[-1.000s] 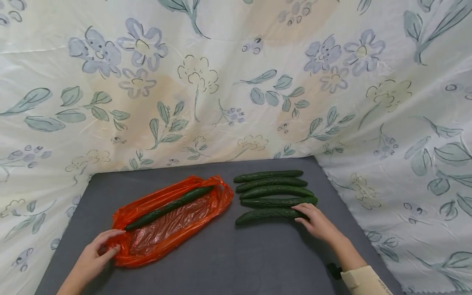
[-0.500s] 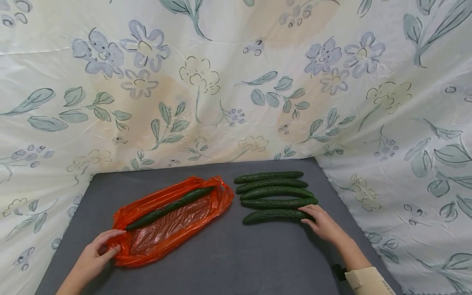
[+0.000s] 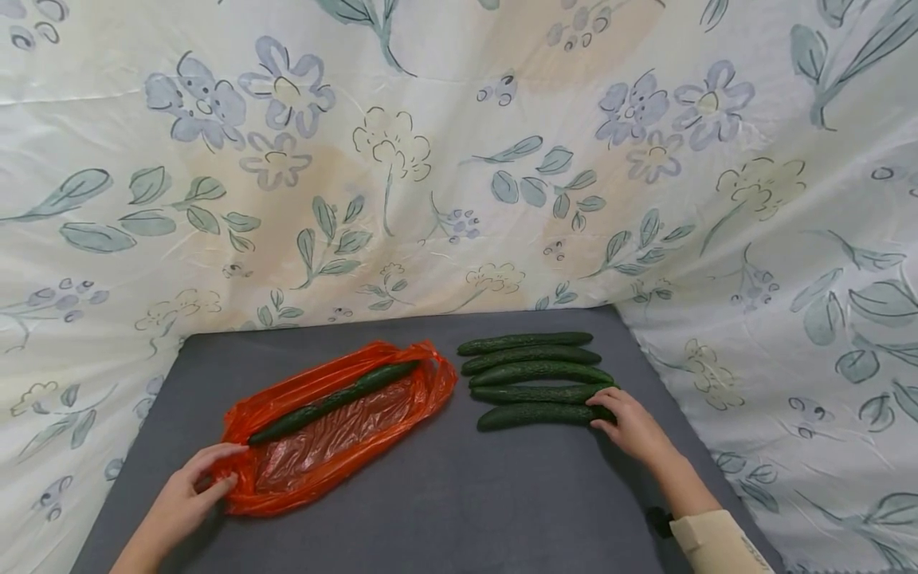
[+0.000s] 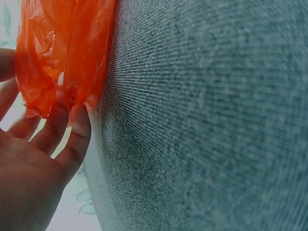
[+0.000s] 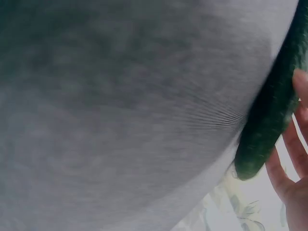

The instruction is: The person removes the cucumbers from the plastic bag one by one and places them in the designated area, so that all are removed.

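Note:
My right hand (image 3: pixel 631 422) holds the right end of the nearest cucumber (image 3: pixel 534 415) in a row on the table. In the right wrist view, fingers lie along that dark green cucumber (image 5: pixel 269 115) near its rounded end. At the left, my left hand (image 3: pixel 188 490) pinches the near end of a crinkled orange-red plastic bag (image 3: pixel 308 384). The left wrist view shows thumb and fingers at the gathered bag plastic (image 4: pixel 86 53). One long cucumber (image 3: pixel 333 402) lies lengthwise in the bag's opening.
Several more cucumbers lie side by side behind the held one, the closest cucumber (image 3: pixel 538 395) right beside it. A dark grey cloth covers the table (image 3: pixel 459 502). Floral fabric (image 3: pixel 430 271) hangs behind the table and along both sides.
My right hand has slid the nearest cucumber to the right and slightly back, closer to the row and in line with it. My left hand stays at the bag.

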`<state>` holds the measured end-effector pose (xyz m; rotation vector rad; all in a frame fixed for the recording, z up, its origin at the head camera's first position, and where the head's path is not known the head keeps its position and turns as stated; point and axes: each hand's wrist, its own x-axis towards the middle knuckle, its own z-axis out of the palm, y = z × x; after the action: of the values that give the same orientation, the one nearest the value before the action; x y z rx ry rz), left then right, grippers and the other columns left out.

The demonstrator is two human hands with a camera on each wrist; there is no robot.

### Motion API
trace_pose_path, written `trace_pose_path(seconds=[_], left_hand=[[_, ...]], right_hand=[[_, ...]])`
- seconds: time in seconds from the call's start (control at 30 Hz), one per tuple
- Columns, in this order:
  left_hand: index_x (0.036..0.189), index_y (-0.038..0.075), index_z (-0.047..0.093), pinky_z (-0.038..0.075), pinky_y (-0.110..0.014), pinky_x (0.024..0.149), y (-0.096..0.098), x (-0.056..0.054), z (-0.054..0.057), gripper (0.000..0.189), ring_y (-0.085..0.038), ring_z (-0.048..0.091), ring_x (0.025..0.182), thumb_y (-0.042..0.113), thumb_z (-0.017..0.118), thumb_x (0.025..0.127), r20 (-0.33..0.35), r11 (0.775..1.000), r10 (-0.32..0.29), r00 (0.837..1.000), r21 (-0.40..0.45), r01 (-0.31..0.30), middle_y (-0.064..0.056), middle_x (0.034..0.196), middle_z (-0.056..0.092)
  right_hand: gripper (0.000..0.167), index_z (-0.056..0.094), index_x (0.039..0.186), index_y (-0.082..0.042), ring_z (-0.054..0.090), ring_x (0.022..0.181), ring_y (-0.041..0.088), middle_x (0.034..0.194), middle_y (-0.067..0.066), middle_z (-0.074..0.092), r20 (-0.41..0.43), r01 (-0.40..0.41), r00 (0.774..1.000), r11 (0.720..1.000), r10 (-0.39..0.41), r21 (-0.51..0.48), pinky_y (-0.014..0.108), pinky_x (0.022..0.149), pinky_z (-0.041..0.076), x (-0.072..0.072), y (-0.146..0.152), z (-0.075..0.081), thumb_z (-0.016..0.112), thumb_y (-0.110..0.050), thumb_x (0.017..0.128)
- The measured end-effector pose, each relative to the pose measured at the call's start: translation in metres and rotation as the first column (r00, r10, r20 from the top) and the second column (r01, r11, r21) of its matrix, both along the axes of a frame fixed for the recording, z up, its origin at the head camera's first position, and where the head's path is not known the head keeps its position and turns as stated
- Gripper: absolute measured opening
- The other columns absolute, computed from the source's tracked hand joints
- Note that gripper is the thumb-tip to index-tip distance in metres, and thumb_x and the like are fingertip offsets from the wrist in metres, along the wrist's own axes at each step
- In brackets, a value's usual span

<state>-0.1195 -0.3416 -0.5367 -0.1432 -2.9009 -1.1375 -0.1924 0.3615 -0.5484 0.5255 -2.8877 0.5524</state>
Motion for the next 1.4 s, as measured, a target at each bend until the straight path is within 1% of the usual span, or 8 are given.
trace_pose_path(seconds=[0.13,0.3,0.43,0.57,0.7,0.87,1.1,1.4], left_hand=[[0.129,0.008,0.065,0.051,-0.018,0.072,0.001,0.0,0.001,0.036,0.028,0.03,0.102,0.022,0.069,0.096,0.028,1.0,0.002,1.0,0.002,-0.002,-0.019,0.134,0.057],[0.128,0.008,0.065,0.051,-0.018,0.072,0.0,0.0,0.0,0.035,0.028,0.03,0.101,0.022,0.069,0.096,0.025,1.0,0.002,1.0,0.006,-0.002,-0.02,0.134,0.057],[0.127,0.008,0.066,0.051,-0.019,0.072,0.0,-0.001,-0.001,0.034,0.028,0.031,0.101,0.021,0.07,0.095,0.003,1.0,0.001,1.0,0.008,-0.001,-0.014,0.13,0.058],[0.126,0.009,0.067,0.052,-0.019,0.072,-0.001,-0.002,-0.001,0.033,0.028,0.031,0.102,0.021,0.071,0.095,-0.011,1.0,0.003,1.0,0.003,-0.003,-0.009,0.128,0.058],[0.126,0.008,0.067,0.052,-0.019,0.071,-0.002,0.0,-0.002,0.034,0.028,0.032,0.102,0.022,0.07,0.096,0.0,1.0,0.0,1.0,-0.004,0.0,-0.017,0.129,0.058],[0.126,0.009,0.067,0.052,-0.02,0.07,-0.002,0.001,-0.002,0.033,0.027,0.034,0.102,0.021,0.071,0.095,0.012,1.0,0.009,1.0,-0.002,-0.009,-0.015,0.128,0.059],[0.126,0.009,0.067,0.052,-0.02,0.071,0.0,-0.001,0.0,0.033,0.028,0.033,0.104,0.021,0.07,0.095,-0.029,1.0,-0.01,1.0,0.012,0.011,-0.01,0.127,0.059],[0.126,0.01,0.067,0.051,-0.019,0.072,0.003,0.003,0.001,0.033,0.028,0.031,0.103,0.023,0.07,0.096,-0.007,1.0,-0.002,1.0,0.01,0.002,-0.015,0.129,0.058]], right_hand=[[0.042,0.069,0.121,-0.008,0.062,0.109,0.033,0.119,0.01,0.064,0.003,0.005,1.0,0.999,-0.005,-0.047,0.049,0.084,0.053,-0.001,-0.002,0.008,0.083,-0.012,0.082],[0.047,0.069,0.124,-0.008,0.062,0.111,0.034,0.123,0.011,0.065,-0.057,-0.034,0.998,0.998,0.031,-0.061,0.049,0.084,0.053,-0.004,-0.009,0.015,0.084,-0.016,0.081],[0.049,0.068,0.126,-0.007,0.061,0.116,0.036,0.126,0.013,0.065,-0.087,-0.057,0.995,0.996,0.05,-0.075,0.053,0.089,0.052,-0.008,-0.021,0.023,0.084,-0.017,0.081],[0.05,0.067,0.128,-0.007,0.06,0.119,0.037,0.129,0.014,0.064,-0.062,-0.061,0.997,0.994,0.056,-0.092,0.054,0.093,0.051,-0.012,-0.035,0.033,0.083,-0.019,0.083],[0.051,0.066,0.129,-0.008,0.06,0.121,0.036,0.131,0.014,0.063,-0.048,-0.075,0.996,0.993,0.071,-0.094,0.054,0.094,0.051,-0.017,-0.048,0.04,0.083,-0.019,0.083],[0.051,0.066,0.13,-0.008,0.06,0.121,0.035,0.132,0.014,0.062,-0.065,-0.13,0.99,0.986,0.123,-0.107,0.051,0.094,0.051,-0.027,-0.067,0.05,0.083,-0.02,0.083],[0.051,0.064,0.133,-0.014,0.058,0.126,0.031,0.137,0.01,0.061,-0.067,-0.208,0.977,0.968,0.201,-0.14,0.049,0.097,0.051,-0.044,-0.104,0.063,0.079,-0.027,0.086],[0.051,0.062,0.137,-0.018,0.057,0.129,0.027,0.139,0.006,0.061,0.02,-0.294,0.954,0.947,0.298,-0.128,0.046,0.101,0.049,-0.065,-0.153,0.078,0.076,-0.03,0.09]])
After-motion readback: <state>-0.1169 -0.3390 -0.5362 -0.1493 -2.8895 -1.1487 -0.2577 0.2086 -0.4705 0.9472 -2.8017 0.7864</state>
